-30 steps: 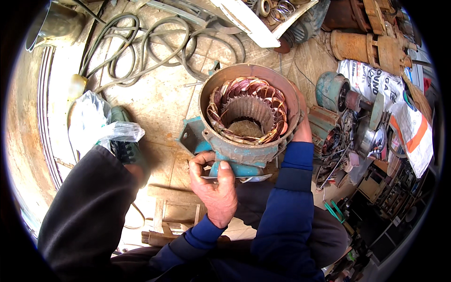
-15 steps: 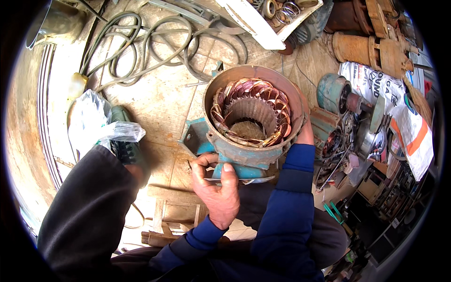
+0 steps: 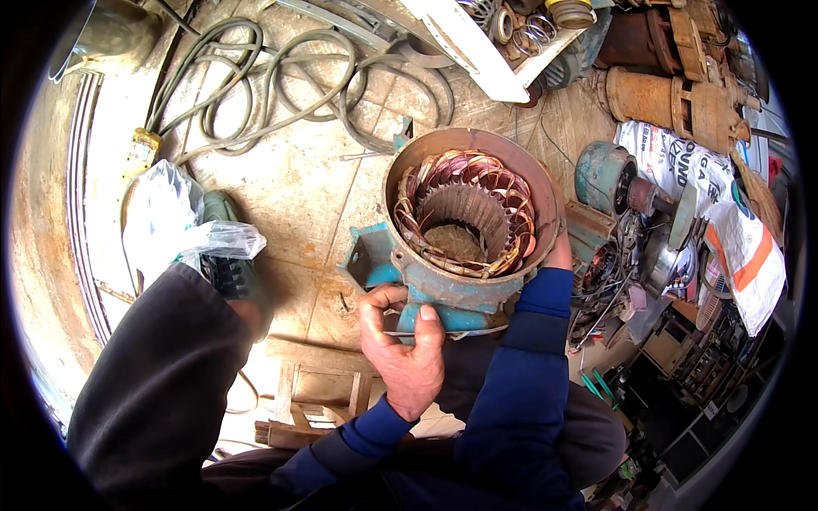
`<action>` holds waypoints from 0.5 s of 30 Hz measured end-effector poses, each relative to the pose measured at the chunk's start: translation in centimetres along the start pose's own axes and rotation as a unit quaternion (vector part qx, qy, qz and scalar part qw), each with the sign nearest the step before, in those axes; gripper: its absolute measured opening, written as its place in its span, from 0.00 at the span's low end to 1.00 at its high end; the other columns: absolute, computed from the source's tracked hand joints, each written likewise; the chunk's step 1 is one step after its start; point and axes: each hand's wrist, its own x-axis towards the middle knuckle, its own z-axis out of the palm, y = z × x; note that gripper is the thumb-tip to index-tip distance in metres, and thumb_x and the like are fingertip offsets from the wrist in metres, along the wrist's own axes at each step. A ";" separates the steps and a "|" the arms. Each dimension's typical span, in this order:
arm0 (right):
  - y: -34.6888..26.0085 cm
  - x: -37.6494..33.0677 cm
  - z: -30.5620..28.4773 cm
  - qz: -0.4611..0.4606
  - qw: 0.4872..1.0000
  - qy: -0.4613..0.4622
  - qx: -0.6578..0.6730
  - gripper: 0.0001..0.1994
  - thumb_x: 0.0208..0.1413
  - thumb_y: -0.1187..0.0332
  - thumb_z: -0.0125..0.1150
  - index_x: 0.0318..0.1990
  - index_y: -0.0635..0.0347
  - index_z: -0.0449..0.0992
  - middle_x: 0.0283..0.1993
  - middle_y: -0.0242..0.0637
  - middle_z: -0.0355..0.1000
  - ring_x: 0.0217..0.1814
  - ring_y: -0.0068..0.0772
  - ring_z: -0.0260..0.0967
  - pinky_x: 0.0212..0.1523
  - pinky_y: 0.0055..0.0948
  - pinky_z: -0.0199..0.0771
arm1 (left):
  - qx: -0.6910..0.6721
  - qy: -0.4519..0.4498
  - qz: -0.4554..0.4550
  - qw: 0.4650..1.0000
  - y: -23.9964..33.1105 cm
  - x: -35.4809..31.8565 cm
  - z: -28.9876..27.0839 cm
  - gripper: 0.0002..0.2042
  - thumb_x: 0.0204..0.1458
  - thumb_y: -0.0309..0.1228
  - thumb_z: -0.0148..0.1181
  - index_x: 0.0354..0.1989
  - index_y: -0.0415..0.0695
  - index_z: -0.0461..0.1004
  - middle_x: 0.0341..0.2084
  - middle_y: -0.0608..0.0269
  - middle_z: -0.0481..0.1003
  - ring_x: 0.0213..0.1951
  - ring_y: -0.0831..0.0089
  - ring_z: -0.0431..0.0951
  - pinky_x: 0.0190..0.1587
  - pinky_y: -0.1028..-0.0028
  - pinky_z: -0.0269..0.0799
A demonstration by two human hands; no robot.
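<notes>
An electric motor housing, worn and blue-green with a rusty rim, is tilted between my hands in front of me. Inside its round opening sits a ring of copper windings around a slotted stator core. My left hand grips the blue foot flange at the near side, thumb on top and fingers curled over the edge. Around the right side of the housing, my right hand presses against the wall; its fingers are mostly hidden behind the metal.
Coiled grey cable lies on the tiled floor at the far left. A white tray with metal rings stands beyond. Motor parts and a white sack crowd the right. A wooden stool and my plastic-wrapped shoe are near.
The motor housing has shifted slightly to the right and nearer, with both hands keeping their hold. The whole view has also moved a little.
</notes>
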 end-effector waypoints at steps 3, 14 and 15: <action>0.0 0.0 0.0 0.001 1.000 0.000 -0.001 0.21 0.66 0.53 0.54 0.52 0.64 0.77 0.49 0.39 0.78 0.47 0.31 0.75 0.48 0.30 0.75 | -0.034 -0.014 -0.046 0.998 0.4 -0.2 -0.1 0.15 0.53 0.26 0.63 0.47 0.38 0.68 0.40 0.59 0.70 0.41 0.73 0.70 0.47 0.71 0.69; -0.4 0.2 -0.1 0.006 1.000 -0.001 -0.006 0.21 0.66 0.53 0.54 0.52 0.64 0.77 0.50 0.39 0.78 0.47 0.31 0.75 0.49 0.31 0.75 | -0.034 -0.019 -0.062 0.997 0.3 -0.5 0.0 0.15 0.53 0.27 0.63 0.47 0.38 0.68 0.42 0.57 0.70 0.42 0.71 0.70 0.48 0.70 0.69; -0.5 0.1 -0.3 0.006 1.000 0.001 -0.006 0.21 0.66 0.53 0.54 0.52 0.64 0.77 0.50 0.39 0.78 0.47 0.31 0.75 0.49 0.31 0.75 | -0.040 -0.020 -0.070 0.997 0.3 -0.7 0.1 0.15 0.53 0.27 0.63 0.47 0.38 0.68 0.43 0.57 0.70 0.43 0.71 0.70 0.49 0.70 0.69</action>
